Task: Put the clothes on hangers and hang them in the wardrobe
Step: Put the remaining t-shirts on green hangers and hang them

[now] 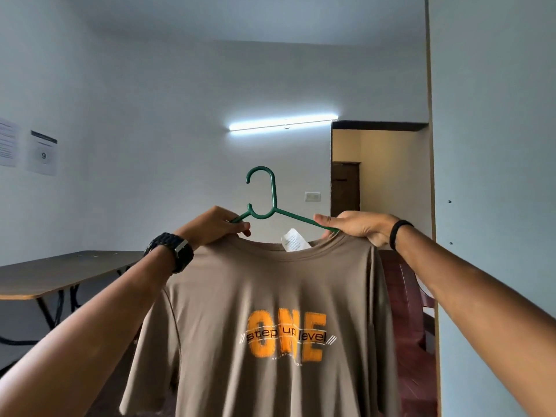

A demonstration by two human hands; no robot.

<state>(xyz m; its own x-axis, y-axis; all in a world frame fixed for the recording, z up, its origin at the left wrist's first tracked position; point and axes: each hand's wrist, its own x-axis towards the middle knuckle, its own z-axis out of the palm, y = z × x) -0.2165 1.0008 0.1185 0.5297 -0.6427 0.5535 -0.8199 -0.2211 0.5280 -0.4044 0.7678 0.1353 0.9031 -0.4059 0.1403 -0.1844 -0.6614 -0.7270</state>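
two paper notices (42, 152) are stuck to the pale wall at far left, one showing a 9; below them a brown folding table (60, 273) stands on black crossed legs; the left forearm rises from the lower left corner, a black watch (171, 251) strapped at the wrist; the left hand (215, 225) is clenched on the left shoulder of a brown t-shirt (270, 341), pinching cloth and the left arm of a green hanger (267, 203) together; the hanger's hook stands upright above the collar, its opening turned left, and a small loop sits at the base of the stem; the hanger's two arms slope down into the neckline, so the shirt is held up in mid-air in the middle of the view, front facing the camera; orange letters "one" with "step up level" across them sit on the chest; a white label (294, 239) pokes out of the back of the collar; a lit tube light (282, 123) glows on the wall behind; right of it a doorway (376, 176) opens onto a yellowish room; the right hand (358, 227) grips the hanger's right arm and the shirt's right shoulder; a black band (398, 233) circles that wrist; a pale wardrobe panel (496, 176) fills the far right edge.
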